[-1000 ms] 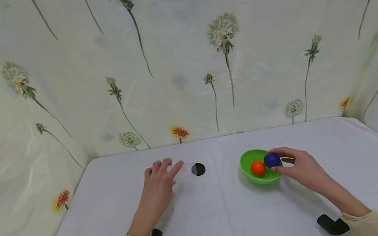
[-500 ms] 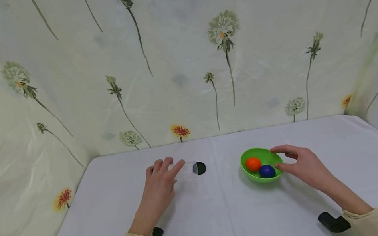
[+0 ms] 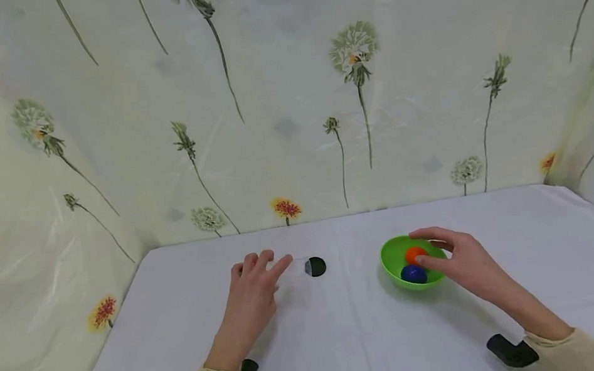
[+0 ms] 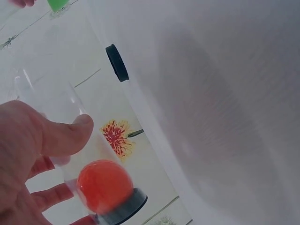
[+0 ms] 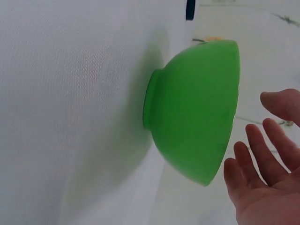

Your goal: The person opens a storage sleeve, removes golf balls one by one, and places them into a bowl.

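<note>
My left hand [image 3: 252, 293] grips a clear tube [image 4: 68, 103] with an orange ball [image 4: 104, 186] inside, at the end with a dark cap [image 4: 124, 208]. The tube is tilted with its other end raised. At the right, my right hand [image 3: 461, 257] reaches over the rim of a green bowl [image 3: 392, 254], thumb and fingers apart. In the bowl are an orange ball [image 3: 414, 254], between thumb and forefinger in the head view, and a dark blue ball [image 3: 413, 274] nearer me. In the right wrist view the fingers [image 5: 260, 145] spread above the rim and the bowl's wall hides the balls.
A loose dark round cap [image 3: 316, 266] stands on the white tablecloth [image 3: 353, 342] between left hand and bowl. Floral sheeting [image 3: 287, 117] rises behind the table and along both sides. Dark wrist pieces [image 3: 513, 351] sit by the sleeves.
The right hand has let the blue ball go into the bowl and moved left over the orange ball. Both balls have shifted in the bowl. The left hand has hardly moved.
</note>
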Motion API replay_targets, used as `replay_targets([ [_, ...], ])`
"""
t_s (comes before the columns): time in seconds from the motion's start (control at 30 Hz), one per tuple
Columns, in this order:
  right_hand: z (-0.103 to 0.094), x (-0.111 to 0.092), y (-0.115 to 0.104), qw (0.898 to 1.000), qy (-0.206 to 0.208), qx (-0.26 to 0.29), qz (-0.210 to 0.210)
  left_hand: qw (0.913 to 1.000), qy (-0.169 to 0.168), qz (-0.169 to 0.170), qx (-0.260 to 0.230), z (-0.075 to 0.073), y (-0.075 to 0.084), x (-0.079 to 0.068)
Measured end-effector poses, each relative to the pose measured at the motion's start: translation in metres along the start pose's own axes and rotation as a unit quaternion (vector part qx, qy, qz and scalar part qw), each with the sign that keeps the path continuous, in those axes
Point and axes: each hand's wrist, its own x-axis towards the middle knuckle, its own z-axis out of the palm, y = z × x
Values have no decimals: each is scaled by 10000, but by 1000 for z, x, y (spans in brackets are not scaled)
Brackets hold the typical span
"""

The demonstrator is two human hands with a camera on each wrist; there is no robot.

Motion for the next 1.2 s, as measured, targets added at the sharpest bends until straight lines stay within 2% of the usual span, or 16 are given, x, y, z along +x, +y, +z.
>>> replay_targets([
  [0.27,18,5,-12,9994,-131,303,-107,9998,-85,47,149,0,0,-1],
  [0.5,33,13,-20,9992,-109,226,-325,9998,-148,71,145,-2,0,0],
  [0.9,56,26,-36,9981,-224,482,-316,9997,-9,94,244,-7,1,2],
  [1.2,75,39,-52,9936,-475,923,-455,9996,-26,59,290,-5,0,3],
])
